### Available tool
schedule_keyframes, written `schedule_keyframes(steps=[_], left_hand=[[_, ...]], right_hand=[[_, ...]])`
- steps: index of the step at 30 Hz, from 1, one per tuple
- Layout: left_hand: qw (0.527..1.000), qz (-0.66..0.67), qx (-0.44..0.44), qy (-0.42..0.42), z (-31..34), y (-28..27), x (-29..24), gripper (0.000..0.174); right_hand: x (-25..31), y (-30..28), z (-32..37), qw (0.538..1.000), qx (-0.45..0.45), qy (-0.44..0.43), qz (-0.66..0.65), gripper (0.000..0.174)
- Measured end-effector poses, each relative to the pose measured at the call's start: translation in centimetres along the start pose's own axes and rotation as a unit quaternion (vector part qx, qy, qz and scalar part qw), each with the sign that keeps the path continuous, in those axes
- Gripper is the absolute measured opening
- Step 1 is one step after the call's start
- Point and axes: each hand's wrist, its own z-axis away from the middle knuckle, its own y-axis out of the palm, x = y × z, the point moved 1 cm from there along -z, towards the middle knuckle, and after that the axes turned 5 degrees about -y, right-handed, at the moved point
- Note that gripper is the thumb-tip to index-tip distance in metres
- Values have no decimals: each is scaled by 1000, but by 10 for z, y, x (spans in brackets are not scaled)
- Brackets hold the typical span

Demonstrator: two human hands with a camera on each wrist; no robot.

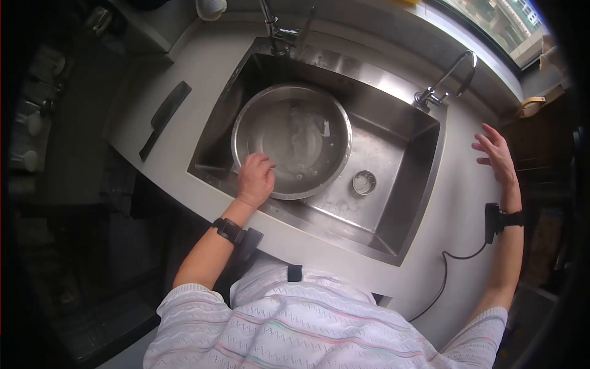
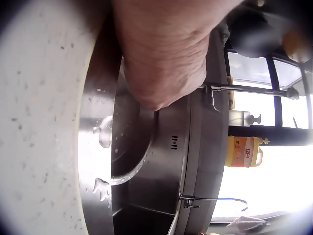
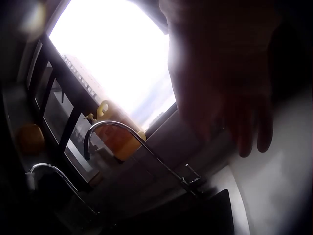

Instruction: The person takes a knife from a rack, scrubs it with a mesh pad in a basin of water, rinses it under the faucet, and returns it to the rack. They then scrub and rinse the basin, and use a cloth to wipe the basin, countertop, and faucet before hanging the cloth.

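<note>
Basin by the left hand, whose grip cannot be told, is best handled level, the right hand open.

We see a smooth, shiny metal basin wet with droplets, in a brushed-looking metal sink. Both curved faucets look like glossy chrome. The pale tabletop seems smooth, the knife dark and matt, the shirt openwork knitted cloth.
</note>
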Motion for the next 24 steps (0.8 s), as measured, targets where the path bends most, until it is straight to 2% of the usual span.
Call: schedule_keyframes(steps=[1,4,6,8,10,12,14,15,16,17,18,20,22,23,24], left_hand=[[1000,-9,-11,-11,-2,-5,3,15],[997,72,-21,-19,-22,-31,20,16],[992,25,-121,-30,-34,-72,54,15],[983,-50,-147,-103,-42,-118,114,19],[962,-182,-110,-172,-42,-156,188,31],[933,-247,-54,-258,-40,-184,237,42],[917,-282,14,-283,-42,-194,277,50],[933,-246,25,-261,-43,-198,295,49],[947,-208,35,-240,-46,-199,305,47],[946,-188,72,-253,-52,-201,305,46],[943,-170,106,-265,-60,-206,304,45],[941,-133,122,-284,-70,-207,307,41],[940,-53,198,-274,-72,-208,328,40],[941,118,190,-253,-67,-206,333,28],[941,118,194,-253,-67,-210,327,28]], right_hand=[[9,17,6,999,32,-17,-13,61],[46,65,27,992,108,-56,-25,53],[65,96,41,985,162,-56,-16,51],[86,131,49,976,211,-58,19,50],[105,170,50,965,258,-32,30,50],[119,214,40,955,292,-19,41,47],[129,263,21,942,321,-52,86,46],[121,290,2,933,322,-101,126,48],[104,318,-19,942,304,-97,106,55],[100,345,-35,940,274,-122,165,65],[94,371,-46,922,226,-194,246,73],[70,426,-63,911,230,-199,280,68],[37,483,-68,830,286,-277,390,54],[45,487,-63,832,285,-274,390,54],[57,489,-53,837,323,-262,355,43]])
